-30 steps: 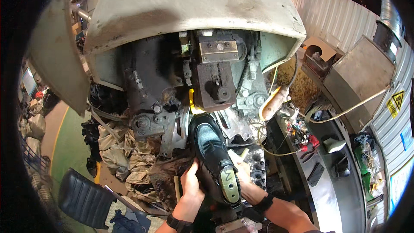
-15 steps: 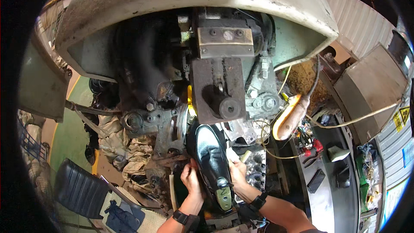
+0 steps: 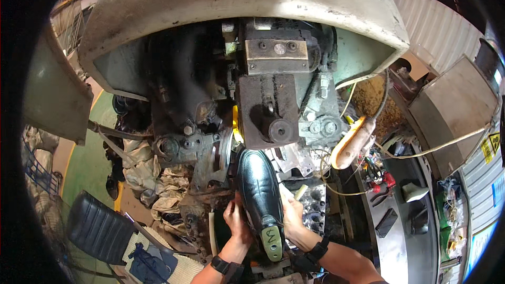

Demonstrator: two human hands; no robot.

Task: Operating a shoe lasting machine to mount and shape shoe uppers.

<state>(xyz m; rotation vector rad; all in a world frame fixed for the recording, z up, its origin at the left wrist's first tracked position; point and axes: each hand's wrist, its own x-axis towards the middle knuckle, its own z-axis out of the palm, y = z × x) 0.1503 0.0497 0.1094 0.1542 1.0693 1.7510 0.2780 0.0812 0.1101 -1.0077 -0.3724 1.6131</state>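
Your left hand (image 3: 238, 222) and right hand (image 3: 293, 221), two at lower centre, fingers part-curled, clasp one black shoe (image 3: 259, 188) between them; one black chair (image 3: 99, 227) sits lower left

A dark handwritten mark (image 3: 271, 235) stands on the green last (image 3: 274, 255) inside the black shoe (image 3: 258, 186) — and a yellow warning sign (image 3: 491, 147) with a black triangle on the corrugated wall (image 3: 447, 18). Blue notices (image 3: 499, 184) below — too small to read.

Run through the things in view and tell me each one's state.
Black shoe, upper facing up, toe toward the machine
Left hand, on the shoe's left side
Right hand, on its right side
Green last, inside the shoe, top exposed
Lamp, apparently lit
Chair, dark cloth on its seat
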